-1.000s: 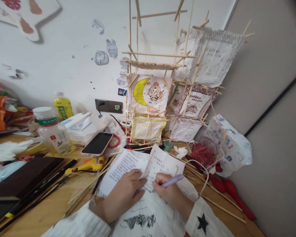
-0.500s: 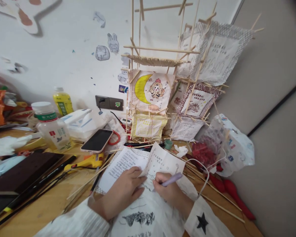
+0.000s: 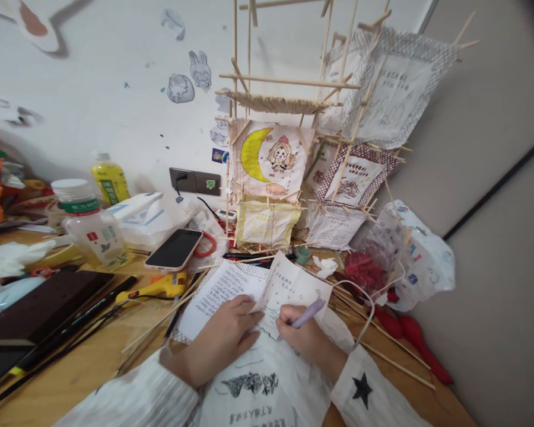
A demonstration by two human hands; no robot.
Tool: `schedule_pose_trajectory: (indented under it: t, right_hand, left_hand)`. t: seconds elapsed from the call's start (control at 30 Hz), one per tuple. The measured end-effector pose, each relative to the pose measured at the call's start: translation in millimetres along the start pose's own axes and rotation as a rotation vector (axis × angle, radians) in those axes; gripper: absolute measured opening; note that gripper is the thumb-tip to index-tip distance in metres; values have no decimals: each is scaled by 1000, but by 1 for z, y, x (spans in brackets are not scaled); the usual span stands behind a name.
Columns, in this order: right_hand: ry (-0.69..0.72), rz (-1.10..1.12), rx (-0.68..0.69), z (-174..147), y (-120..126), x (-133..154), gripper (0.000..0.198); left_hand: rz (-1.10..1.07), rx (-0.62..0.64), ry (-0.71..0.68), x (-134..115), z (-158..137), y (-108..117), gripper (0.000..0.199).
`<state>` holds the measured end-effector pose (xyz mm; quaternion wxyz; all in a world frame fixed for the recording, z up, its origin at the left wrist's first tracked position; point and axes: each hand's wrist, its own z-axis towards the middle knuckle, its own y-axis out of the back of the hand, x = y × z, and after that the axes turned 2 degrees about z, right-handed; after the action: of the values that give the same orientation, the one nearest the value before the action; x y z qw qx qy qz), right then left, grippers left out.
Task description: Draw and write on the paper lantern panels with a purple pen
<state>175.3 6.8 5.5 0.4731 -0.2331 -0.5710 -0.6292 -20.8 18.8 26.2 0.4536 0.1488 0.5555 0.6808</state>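
Note:
My right hand (image 3: pixel 300 335) grips a light purple pen (image 3: pixel 309 313), its tip down at a line drawing on a thin white sheet (image 3: pixel 253 409) with black ink drawings and writing. My left hand (image 3: pixel 226 337) lies on the papers with its fingers stretched out and thumb apart, next to a small paper card (image 3: pixel 293 284). The card has handwriting and a drawing, and its near left edge curls up beside my left fingers. Partly under my left hand lies a page of handwritten lines (image 3: pixel 225 290) with a checked border.
Behind the papers stands a stick frame (image 3: pixel 289 80) hung with drawn panels, including a yellow moon panel (image 3: pixel 271 157). Leftward are a phone (image 3: pixel 174 249), a yellow glue gun (image 3: pixel 153 289), a bottle (image 3: pixel 93 228) and a dark notebook (image 3: pixel 44 305). A white cable (image 3: pixel 367 299) and thin sticks (image 3: pixel 396 356) lie right.
The camera view has shifted slightly, so the surroundings sit a little higher and further left. My right hand keeps the pen at the drawing, and my left hand stays on the papers.

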Motion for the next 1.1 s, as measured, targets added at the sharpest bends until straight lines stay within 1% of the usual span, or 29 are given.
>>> schedule_pose_trajectory:
  t: [0.17,0.3,0.5,0.63,0.8,0.97,1.1]
  right_hand:
    - [20,-16,15,0,3,4,27]
    - [38,-50,29,1,3,5,27]
    - [18,-42,11,1,3,5,28]
    - [5,-24,6,0,2,2,29]
    - [40,-21,4,1,1,0,29]
    - [21,9,2,2,0,-2,28]
    - [-56,45,-5,1,2,-5,27]
  left_hand:
    - [1,-9,3,1,0,-2,30]
    - [3,9,3,1,0,-2,29]
    - [10,-26,-7,3,-1,-4,29]
    - [10,-4,7,2,-2,-4,29]
    - [3,-18,21,3,-2,-6,32]
    - [27,-21,7,6,-3,-9,31]
    - [49,-51,-3,9,-5,-12,29]
